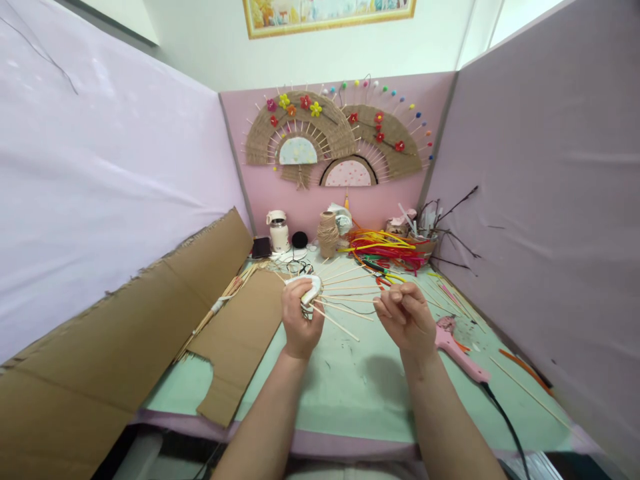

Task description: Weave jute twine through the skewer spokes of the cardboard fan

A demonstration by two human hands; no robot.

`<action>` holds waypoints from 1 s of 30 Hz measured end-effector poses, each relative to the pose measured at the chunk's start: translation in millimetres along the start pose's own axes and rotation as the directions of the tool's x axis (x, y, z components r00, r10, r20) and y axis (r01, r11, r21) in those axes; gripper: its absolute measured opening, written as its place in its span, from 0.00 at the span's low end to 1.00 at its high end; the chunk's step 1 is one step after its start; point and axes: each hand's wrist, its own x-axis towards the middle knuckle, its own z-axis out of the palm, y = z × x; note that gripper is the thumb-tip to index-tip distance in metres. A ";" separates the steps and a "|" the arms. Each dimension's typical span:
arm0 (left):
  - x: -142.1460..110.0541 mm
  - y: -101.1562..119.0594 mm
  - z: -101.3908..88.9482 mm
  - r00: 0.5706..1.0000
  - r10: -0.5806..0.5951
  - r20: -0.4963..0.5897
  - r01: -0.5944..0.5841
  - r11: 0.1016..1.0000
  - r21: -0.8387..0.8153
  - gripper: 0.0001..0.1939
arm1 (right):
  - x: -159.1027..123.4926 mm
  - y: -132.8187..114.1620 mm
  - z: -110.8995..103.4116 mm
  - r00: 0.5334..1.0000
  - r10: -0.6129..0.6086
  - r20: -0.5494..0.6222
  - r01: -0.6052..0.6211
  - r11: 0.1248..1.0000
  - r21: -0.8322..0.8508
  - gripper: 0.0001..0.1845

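Note:
My left hand [300, 313] is closed on a white half-round piece [311, 288] from which several thin wooden sticks [345, 293] fan out to the right. It is held above the pale green table top [350, 393]. My right hand [406, 313] is beside the stick tips, with its fingers pinched together; whether it grips a stick end is too small to tell.
Large cardboard pieces [150, 333] lie at the left. A pink glue gun [457, 350] with a black cord lies at the right. At the back stand a twine spool [328, 233], a white jar [279, 231] and coloured strips [385, 248]. Two woven fans [345, 137] hang on the pink wall.

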 end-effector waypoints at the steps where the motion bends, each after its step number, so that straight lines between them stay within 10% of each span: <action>1: -0.1 0.2 -0.1 1.000 0.013 0.011 -0.013 1.000 0.002 0.11 | 0.6 0.5 -0.4 1.000 -0.004 -0.016 0.004 1.000 -0.003 0.03; 10: -0.4 2.0 0.1 0.998 -0.048 -0.038 0.045 0.996 -0.081 0.10 | 10.1 5.9 4.7 0.972 0.188 -0.142 -0.169 0.976 0.137 0.08; 20: -1.1 21.9 5.2 0.952 -0.298 -0.069 0.265 0.915 -0.305 0.08 | 10.5 29.9 7.2 0.906 0.347 -0.242 -0.383 0.916 -0.122 0.16; 23: -1.1 31.1 8.1 0.878 -0.478 -0.014 0.422 0.789 -0.447 0.10 | 9.7 34.3 8.7 0.905 0.337 -0.259 -0.395 0.891 -0.224 0.15; 30: 8.7 35.3 13.7 0.547 -0.818 0.181 0.614 0.244 -0.750 0.12 | 10.1 37.6 9.3 0.896 0.337 -0.289 -0.416 0.865 -0.282 0.14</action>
